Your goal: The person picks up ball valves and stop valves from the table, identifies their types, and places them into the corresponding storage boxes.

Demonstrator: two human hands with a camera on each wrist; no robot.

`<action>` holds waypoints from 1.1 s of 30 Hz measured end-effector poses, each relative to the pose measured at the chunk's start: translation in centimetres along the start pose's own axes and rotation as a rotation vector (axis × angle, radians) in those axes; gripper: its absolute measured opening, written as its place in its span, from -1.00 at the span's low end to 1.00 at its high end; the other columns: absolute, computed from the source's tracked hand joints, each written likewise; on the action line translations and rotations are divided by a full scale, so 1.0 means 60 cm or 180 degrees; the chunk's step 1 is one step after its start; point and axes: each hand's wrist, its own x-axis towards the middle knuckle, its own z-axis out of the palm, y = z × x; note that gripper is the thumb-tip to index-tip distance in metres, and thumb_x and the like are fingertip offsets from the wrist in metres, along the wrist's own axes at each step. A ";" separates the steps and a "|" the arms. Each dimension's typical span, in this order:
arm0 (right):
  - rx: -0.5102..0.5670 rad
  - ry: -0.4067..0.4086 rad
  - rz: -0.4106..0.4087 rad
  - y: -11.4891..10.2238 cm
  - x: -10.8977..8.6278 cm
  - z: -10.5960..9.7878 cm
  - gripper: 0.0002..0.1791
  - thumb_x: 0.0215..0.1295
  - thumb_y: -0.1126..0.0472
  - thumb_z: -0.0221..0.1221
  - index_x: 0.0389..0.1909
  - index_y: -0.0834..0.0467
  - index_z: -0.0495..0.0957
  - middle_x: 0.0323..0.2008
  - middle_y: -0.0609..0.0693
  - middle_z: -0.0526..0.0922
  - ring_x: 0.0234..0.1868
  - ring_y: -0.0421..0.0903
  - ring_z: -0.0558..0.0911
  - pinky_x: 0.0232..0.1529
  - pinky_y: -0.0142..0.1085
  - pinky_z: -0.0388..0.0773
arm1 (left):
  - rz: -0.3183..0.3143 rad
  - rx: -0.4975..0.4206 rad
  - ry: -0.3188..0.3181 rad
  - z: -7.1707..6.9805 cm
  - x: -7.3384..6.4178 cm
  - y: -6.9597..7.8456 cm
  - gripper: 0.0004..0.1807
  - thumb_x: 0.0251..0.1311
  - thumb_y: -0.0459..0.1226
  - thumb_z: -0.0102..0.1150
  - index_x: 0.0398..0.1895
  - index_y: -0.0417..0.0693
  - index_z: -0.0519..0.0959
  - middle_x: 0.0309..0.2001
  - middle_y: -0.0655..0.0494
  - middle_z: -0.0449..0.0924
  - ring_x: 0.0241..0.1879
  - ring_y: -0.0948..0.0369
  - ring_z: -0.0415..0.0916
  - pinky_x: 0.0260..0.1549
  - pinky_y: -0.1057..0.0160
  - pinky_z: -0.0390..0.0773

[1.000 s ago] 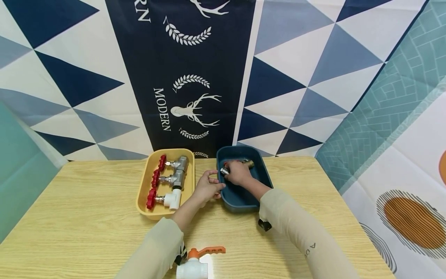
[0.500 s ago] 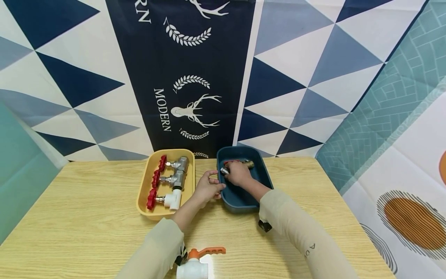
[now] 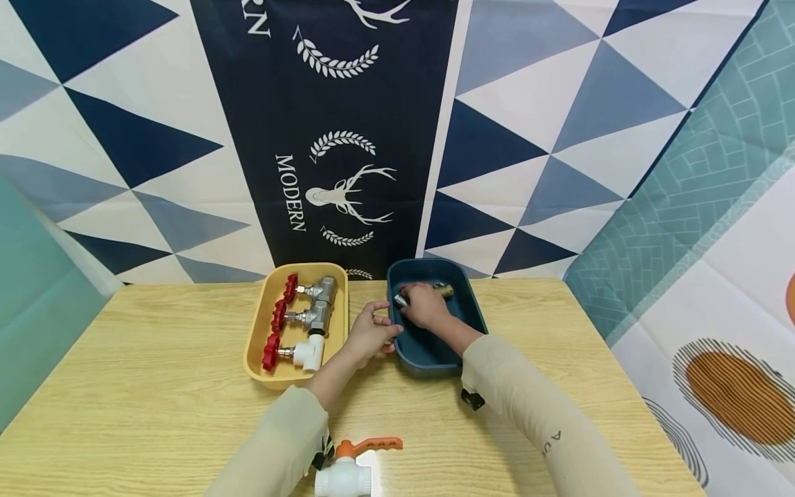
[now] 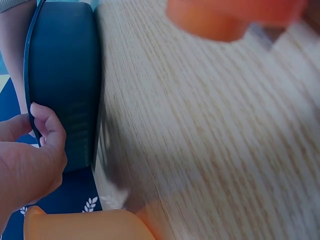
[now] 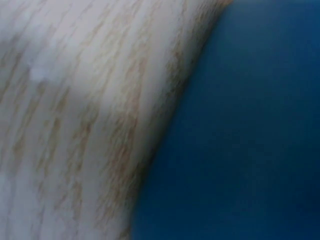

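Note:
In the head view my right hand (image 3: 425, 306) reaches into the dark blue bin (image 3: 435, 366). Its fingers grip a metal valve (image 3: 400, 301) whose silver end pokes out on the left; the rest is mostly covered by the hand. A brass-coloured fitting (image 3: 444, 290) shows just beyond the knuckles. My left hand (image 3: 369, 333) is at the bin's left side. In the left wrist view its thumb and fingers pinch the bin's rim (image 4: 31, 65). The right wrist view holds only the bin's blue outer wall (image 5: 240, 130) and blurred wood; the right hand is out of that view.
Left of the blue bin stands a yellow bin (image 3: 253, 359) with several red-handled valves (image 3: 304, 319) in a column. A white ball valve (image 3: 344, 478) with an orange lever lies at the front, by the left forearm. Patterned cloth (image 3: 348, 103) hangs behind the table.
The silver end in my right hand has tipped slightly upward, and less red shows beside the fingers. My left hand stays at the rim.

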 end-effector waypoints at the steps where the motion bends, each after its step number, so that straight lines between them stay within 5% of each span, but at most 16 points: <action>1: -0.0003 0.0002 -0.0006 0.000 0.000 0.000 -0.62 0.19 0.14 0.24 0.02 0.15 0.56 0.03 0.09 0.59 0.09 0.08 0.51 0.06 0.00 0.49 | 0.0004 0.0000 0.0000 0.000 0.000 0.000 -0.40 0.15 -0.47 0.14 0.27 -0.13 0.22 -0.30 0.06 0.28 -0.61 0.29 0.33 -0.64 0.42 0.50; 22: 0.0238 0.0285 -0.0151 0.014 -0.030 -0.021 -0.60 0.20 0.05 0.20 -0.01 0.20 0.57 -0.06 0.09 0.62 0.00 0.03 0.54 0.03 -0.09 0.48 | -0.0049 0.0105 0.0045 -0.001 -0.002 0.010 -0.41 0.15 -0.45 0.16 0.26 -0.09 0.24 -0.27 0.05 0.29 -0.56 0.27 0.35 -0.58 0.37 0.53; 33: 0.0461 0.0311 -0.0147 0.015 -0.065 -0.034 -0.65 0.21 0.05 0.21 -0.05 0.16 0.60 -0.10 0.09 0.61 -0.19 -0.04 0.53 -0.15 -0.15 0.50 | -0.0064 0.0145 0.0044 -0.003 -0.007 0.013 -0.38 0.13 -0.44 0.20 0.27 -0.10 0.24 -0.26 0.03 0.30 -0.54 0.26 0.38 -0.61 0.42 0.54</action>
